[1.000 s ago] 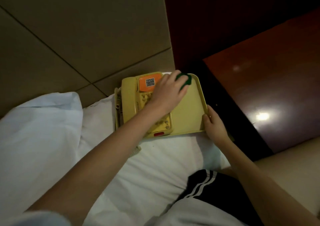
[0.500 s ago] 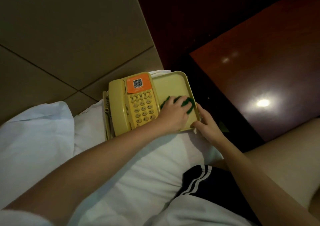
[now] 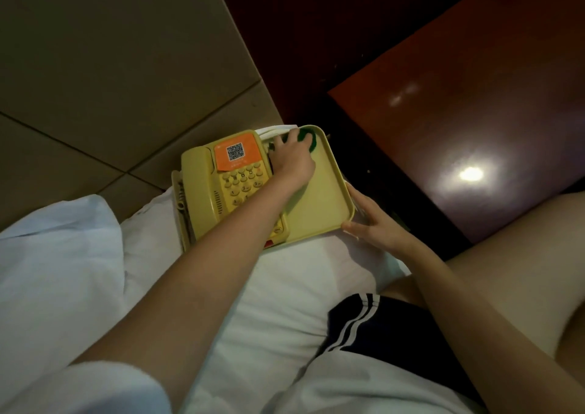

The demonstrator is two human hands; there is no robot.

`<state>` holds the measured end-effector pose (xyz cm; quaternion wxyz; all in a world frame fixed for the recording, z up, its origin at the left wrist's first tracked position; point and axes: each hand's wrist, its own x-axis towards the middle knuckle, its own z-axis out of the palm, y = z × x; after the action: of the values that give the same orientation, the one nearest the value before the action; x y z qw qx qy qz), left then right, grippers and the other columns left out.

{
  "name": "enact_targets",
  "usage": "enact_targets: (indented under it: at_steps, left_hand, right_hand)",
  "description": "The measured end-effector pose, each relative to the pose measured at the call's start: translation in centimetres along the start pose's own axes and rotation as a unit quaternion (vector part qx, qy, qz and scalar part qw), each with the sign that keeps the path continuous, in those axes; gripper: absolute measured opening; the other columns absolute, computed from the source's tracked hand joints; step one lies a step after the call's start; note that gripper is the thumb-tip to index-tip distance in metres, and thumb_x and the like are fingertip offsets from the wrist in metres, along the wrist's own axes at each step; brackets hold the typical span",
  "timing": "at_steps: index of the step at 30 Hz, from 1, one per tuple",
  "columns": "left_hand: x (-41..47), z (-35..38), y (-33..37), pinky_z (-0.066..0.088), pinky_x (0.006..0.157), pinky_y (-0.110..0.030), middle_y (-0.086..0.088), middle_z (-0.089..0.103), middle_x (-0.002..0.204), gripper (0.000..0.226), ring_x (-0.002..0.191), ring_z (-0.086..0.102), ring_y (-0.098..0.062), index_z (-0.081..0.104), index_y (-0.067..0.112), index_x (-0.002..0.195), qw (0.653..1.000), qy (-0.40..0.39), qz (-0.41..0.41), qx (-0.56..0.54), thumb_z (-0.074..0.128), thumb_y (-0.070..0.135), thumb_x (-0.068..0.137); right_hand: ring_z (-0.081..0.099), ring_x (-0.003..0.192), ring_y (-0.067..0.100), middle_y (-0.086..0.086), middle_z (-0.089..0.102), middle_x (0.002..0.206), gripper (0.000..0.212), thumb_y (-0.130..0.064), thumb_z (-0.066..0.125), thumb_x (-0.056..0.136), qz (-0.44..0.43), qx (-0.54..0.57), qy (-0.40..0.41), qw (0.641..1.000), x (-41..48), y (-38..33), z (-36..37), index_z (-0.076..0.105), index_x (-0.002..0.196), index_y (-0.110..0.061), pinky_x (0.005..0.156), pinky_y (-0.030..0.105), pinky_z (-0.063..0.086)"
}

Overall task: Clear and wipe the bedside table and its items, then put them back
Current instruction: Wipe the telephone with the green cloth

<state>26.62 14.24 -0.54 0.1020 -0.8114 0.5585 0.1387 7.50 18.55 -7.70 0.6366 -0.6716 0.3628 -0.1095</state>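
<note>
A yellow tray [image 3: 329,192] lies on the white bedding, with a yellow telephone [image 3: 218,188] on its left half. The phone carries an orange label with a QR code [image 3: 235,152]. My left hand [image 3: 292,160] presses a green cloth [image 3: 308,138] into the tray's far right corner, beside the phone. My right hand [image 3: 373,223] holds the tray's near right corner, fingers along the rim. The dark red bedside table [image 3: 474,103] stands to the right, bare and glossy.
White pillows and bedding [image 3: 79,271] fill the left and middle. A beige padded headboard [image 3: 110,65] rises behind the tray. A dark gap [image 3: 373,166] separates bed and table. My bare leg [image 3: 506,271] and dark striped shorts lie at lower right.
My left hand has slid the green cloth from the tray's near right part up to its far right corner. My right hand keeps hold of the tray's near corner.
</note>
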Motion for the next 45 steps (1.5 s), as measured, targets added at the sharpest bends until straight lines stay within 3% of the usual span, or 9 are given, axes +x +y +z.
enact_targets:
  at_steps: [5,9,14,18,22,29,34,39,45]
  left_hand:
    - [-6.6,2.1,0.1,0.035,0.097,-0.038,0.003,0.026,0.151,0.054,0.122,0.031,-0.032,0.038,0.033,0.141,0.982,-0.004,0.18,0.06,0.049,0.015,0.092]
    - [-10.9,2.8,-0.4,0.037,0.084,-0.034,0.002,0.032,0.145,0.045,0.117,0.034,-0.03,0.043,0.03,0.137,0.951,-0.04,0.294,0.094,0.046,0.016,0.095]
    - [-7.7,1.6,-1.2,0.035,0.071,-0.031,0.003,0.033,0.141,0.044,0.113,0.035,-0.027,0.043,0.034,0.138,0.971,-0.026,0.227,0.077,0.048,0.019,0.096]
    - [-2.6,0.3,-1.0,0.039,0.071,-0.036,-0.01,0.023,0.139,0.049,0.117,0.034,-0.034,0.034,0.028,0.141,0.994,0.003,0.067,0.091,0.044,0.011,0.097]
    - [0.8,-0.4,-1.0,0.042,0.081,-0.039,-0.009,0.022,0.147,0.053,0.125,0.032,-0.037,0.035,0.025,0.142,0.997,0.044,0.009,0.055,0.048,0.008,0.093]
    - [-1.0,1.1,0.2,0.04,0.081,-0.033,0.002,0.031,0.145,0.049,0.118,0.036,-0.029,0.044,0.031,0.139,0.996,0.062,0.067,-0.002,0.049,0.011,0.094]
    - [-7.4,2.3,0.2,0.041,0.091,-0.036,0.002,0.034,0.136,0.043,0.114,0.037,-0.026,0.048,0.033,0.135,0.99,0.016,0.133,-0.05,0.05,0.016,0.095]
    - [-11.5,3.4,-0.4,0.042,0.084,-0.037,-0.005,0.03,0.139,0.053,0.116,0.037,-0.031,0.035,0.03,0.143,0.97,0.005,0.228,0.08,0.048,0.011,0.094]
    - [-2.8,0.1,-2.1,0.043,0.077,-0.038,-0.009,0.036,0.128,0.043,0.108,0.045,-0.032,0.048,0.026,0.132,0.989,0.032,0.113,0.088,0.047,0.007,0.094]
  right_hand:
    - [0.023,0.14,0.02,-0.002,0.025,0.153,0.086,-0.059,0.06,0.08,-0.034,-0.011,0.018,0.999,0.0,-0.1,0.4,0.02,0.149,-0.028,0.114,0.051,0.022]
    - [0.031,0.136,0.015,-0.004,0.026,0.151,0.081,-0.005,0.062,0.086,0.038,0.099,0.008,0.994,-0.4,-1.6,0.7,0.017,0.149,-0.029,0.11,0.04,0.034]
    - [0.032,0.136,0.014,-0.01,0.024,0.152,0.083,-0.005,0.061,0.086,0.048,0.148,0.011,0.988,-0.4,-1.1,0.8,0.016,0.149,-0.035,0.108,0.044,0.036]
    - [0.02,0.14,0.01,-0.012,0.014,0.155,0.081,-0.005,0.058,0.089,0.05,0.148,0.002,0.988,-0.5,-1.6,0.5,0.012,0.149,-0.034,0.112,0.039,0.029]
    - [0.017,0.134,0.002,-0.015,0.013,0.152,0.078,-0.004,0.055,0.091,0.051,0.161,-0.001,0.986,-0.6,-1.8,0.4,0.011,0.149,-0.033,0.113,0.033,0.026]
    - [0.02,0.14,0.01,-0.01,0.014,0.155,0.081,0.001,0.055,0.089,0.054,0.183,-0.008,0.982,-0.7,-2.4,0.3,0.012,0.149,-0.031,0.111,0.04,0.032]
    - [0.03,0.134,0.008,-0.011,0.022,0.15,0.08,0.006,0.055,0.087,0.036,0.199,-0.005,0.979,-1.0,-2.7,0.2,0.017,0.147,-0.03,0.096,0.024,0.044]
    - [0.043,0.11,-0.01,-0.028,0.033,0.126,0.071,0.007,0.055,0.086,0.018,0.204,-0.015,0.979,-1.3,-2.8,0.3,0.025,0.131,-0.04,0.077,0.01,0.047]
    - [0.02,0.13,-0.003,-0.018,0.019,0.145,0.077,-0.002,0.056,0.09,0.028,0.172,-0.023,0.985,-1.2,-2.8,0.0,0.015,0.143,-0.037,0.102,0.021,0.03]
